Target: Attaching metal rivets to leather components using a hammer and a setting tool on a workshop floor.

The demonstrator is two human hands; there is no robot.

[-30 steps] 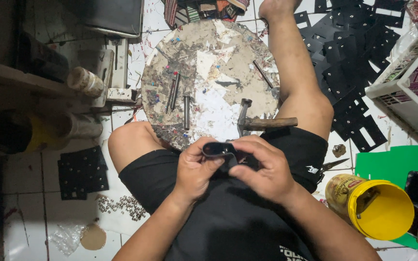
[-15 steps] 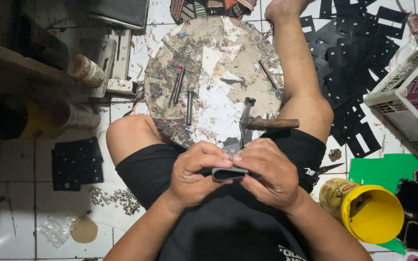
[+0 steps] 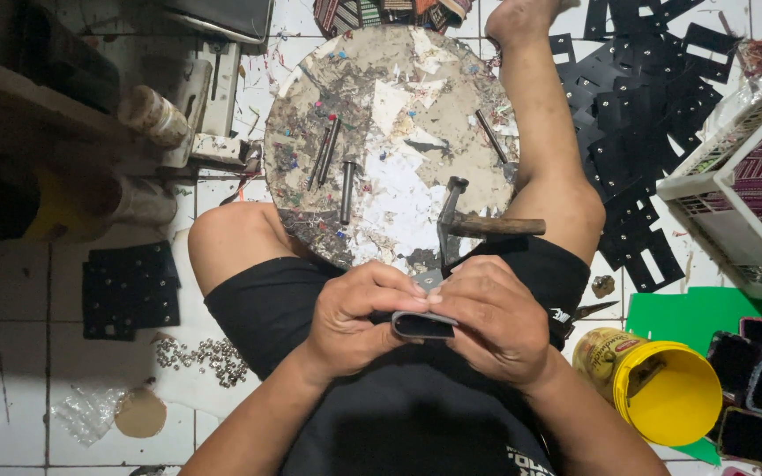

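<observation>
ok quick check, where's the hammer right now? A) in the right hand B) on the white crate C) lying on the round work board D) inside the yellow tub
C: the hammer lies on the near edge of the round work board, its handle pointing toward the right knee, while the left hand and right hand both grip a small folded black piece.

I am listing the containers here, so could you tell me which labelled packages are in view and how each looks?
Yellow tin: on its side by the right thigh, round, gold printed label, open mouth.
Small jar: on the left shelf, tipped, cylindrical, pale worn label.
No signs or screens.
</observation>
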